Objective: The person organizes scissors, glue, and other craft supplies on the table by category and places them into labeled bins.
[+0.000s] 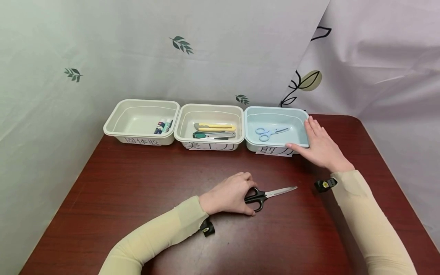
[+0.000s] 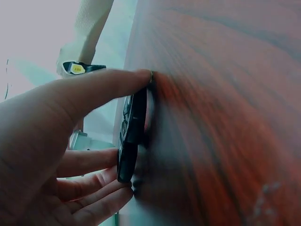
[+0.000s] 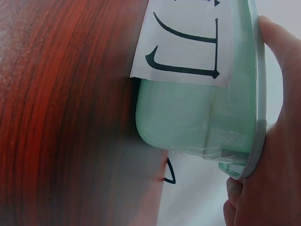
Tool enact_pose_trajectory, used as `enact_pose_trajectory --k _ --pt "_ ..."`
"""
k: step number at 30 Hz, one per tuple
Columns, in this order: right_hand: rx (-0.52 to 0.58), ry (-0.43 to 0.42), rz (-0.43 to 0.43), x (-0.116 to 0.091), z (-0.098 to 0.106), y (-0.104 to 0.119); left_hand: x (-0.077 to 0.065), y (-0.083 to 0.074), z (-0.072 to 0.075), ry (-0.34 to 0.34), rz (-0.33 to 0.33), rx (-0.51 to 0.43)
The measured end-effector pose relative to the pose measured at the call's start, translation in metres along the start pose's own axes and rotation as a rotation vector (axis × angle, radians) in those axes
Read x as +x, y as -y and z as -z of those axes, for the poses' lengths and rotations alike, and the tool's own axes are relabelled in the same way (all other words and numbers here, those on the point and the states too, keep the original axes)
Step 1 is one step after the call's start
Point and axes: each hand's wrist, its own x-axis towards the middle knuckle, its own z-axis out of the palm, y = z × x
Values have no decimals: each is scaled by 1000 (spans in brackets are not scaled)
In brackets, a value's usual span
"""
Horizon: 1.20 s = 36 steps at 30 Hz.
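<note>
On the table lies a pair of black-handled scissors, blades pointing right. My left hand grips its handles; in the left wrist view the thumb is at one edge of the black handle and the fingers are at the other. My right hand rests on the right front corner of a light blue bin, thumb along the front rim and fingers straight along the right side. Light blue scissors lie inside that bin. The right wrist view has the bin's labelled front wall beside the hand.
Left of the blue bin stand a cream bin with several utility knives and a whitish bin with glue sticks. All three bear paper labels. A patterned curtain hangs behind the dark red table.
</note>
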Motion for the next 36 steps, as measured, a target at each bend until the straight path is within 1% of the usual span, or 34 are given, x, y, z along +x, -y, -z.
enact_pose_trajectory --k 12,20,25,28,32,36 --pt "-5 0 1 0 0 -1 0 5 -2 -8 27 -93" --pt "-8 0 1 1 0 -2 -1 8 2 -32 16 -112" --pt "-7 -4 2 1 -1 -3 -3 13 10 -51 23 -128" --pt "-6 -4 1 1 -2 -3 -5 18 15 -68 40 -148" --pt "-7 -4 0 1 -2 -3 -7 25 25 -95 73 -177" --pt "-11 -9 4 2 -2 -2 -10 30 37 -131 80 -188"
